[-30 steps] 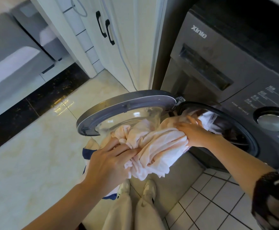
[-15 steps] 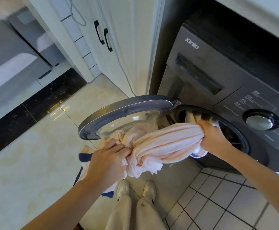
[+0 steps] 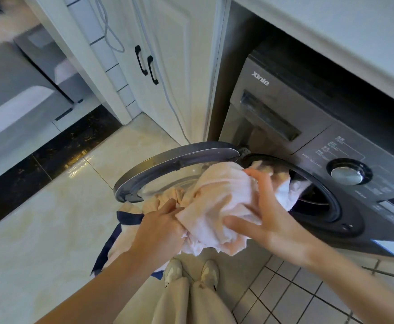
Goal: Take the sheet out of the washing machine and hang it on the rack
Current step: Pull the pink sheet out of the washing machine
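A bunched pale pink sheet (image 3: pixel 217 202) hangs in front of the dark grey washing machine (image 3: pixel 285 118), with one end still trailing into the drum opening (image 3: pixel 317 197). My left hand (image 3: pixel 160 228) grips the sheet's lower left folds. My right hand (image 3: pixel 268 213) grasps the bundle from the right, thumb underneath and fingers spread over the top. The round door (image 3: pixel 167 164) stands open to the left. No rack is in view.
A cream cloth with a navy border (image 3: pixel 121 230) hangs below my left arm. White cabinet doors with black handles (image 3: pixel 146 64) stand left of the machine. A white countertop (image 3: pixel 331 31) runs above it. My feet (image 3: pixel 191 270) stand on the tiled floor.
My right hand has left the drum's rim and come down toward me onto the bundle's right side. More of the sheet is bunched between my two hands. The left hand has barely moved.
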